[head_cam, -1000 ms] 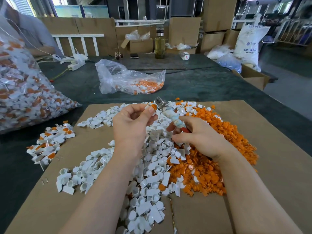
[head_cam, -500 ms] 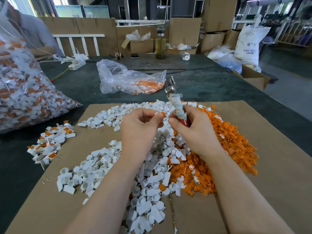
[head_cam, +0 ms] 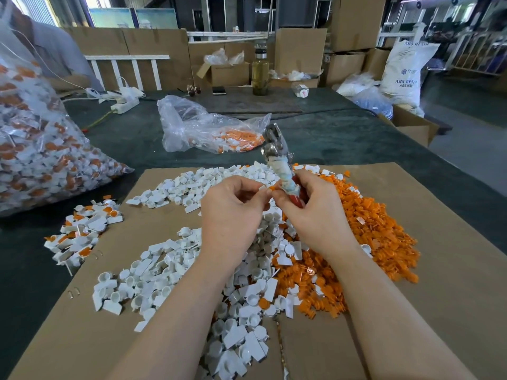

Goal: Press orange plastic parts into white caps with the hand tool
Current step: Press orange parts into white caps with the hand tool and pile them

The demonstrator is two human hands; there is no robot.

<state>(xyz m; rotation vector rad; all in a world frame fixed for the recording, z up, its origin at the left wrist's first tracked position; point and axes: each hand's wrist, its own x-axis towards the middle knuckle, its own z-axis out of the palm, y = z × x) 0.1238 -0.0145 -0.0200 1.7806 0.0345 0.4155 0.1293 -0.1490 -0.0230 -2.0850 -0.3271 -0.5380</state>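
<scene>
At the bottom centre of the frame a heap of white caps (head_cam: pixel 241 333) lies on a sheet of cardboard (head_cam: pixel 452 270) that covers the near part of the surface (head_cam: pixel 343 138). The caps are small round cups, each with a flat tab on one side, tumbled at all angles. Right of them, touching along a ragged seam, is a heap of orange parts (head_cam: pixel 378 234), small and flat, piled deeper toward the right of the frame.

Above the heaps, in the middle of the frame, both hands meet. The left hand (head_cam: pixel 233 212) pinches a white cap between thumb and forefinger, with a bit of orange showing at its fingertips. The right hand (head_cam: pixel 315 212) is clenched round the tool (head_cam: pixel 277 160), which stands nearly upright: a red grip low in the fist, pale tape wrapped round the shaft, a bare metal head on top. The pinched cap sits just beside the taped shaft.

At the left middle, off the cardboard, lies a small pile (head_cam: pixel 82 231) of white caps with orange inside. Beyond it, at the left edge, bulges a big clear bag (head_cam: pixel 41 154) of the same. Past the hands, upper centre, a slack clear bag (head_cam: pixel 208 130) holds orange parts. Farther back stand a bottle (head_cam: pixel 260 72) and boxes (head_cam: pixel 301 48).
</scene>
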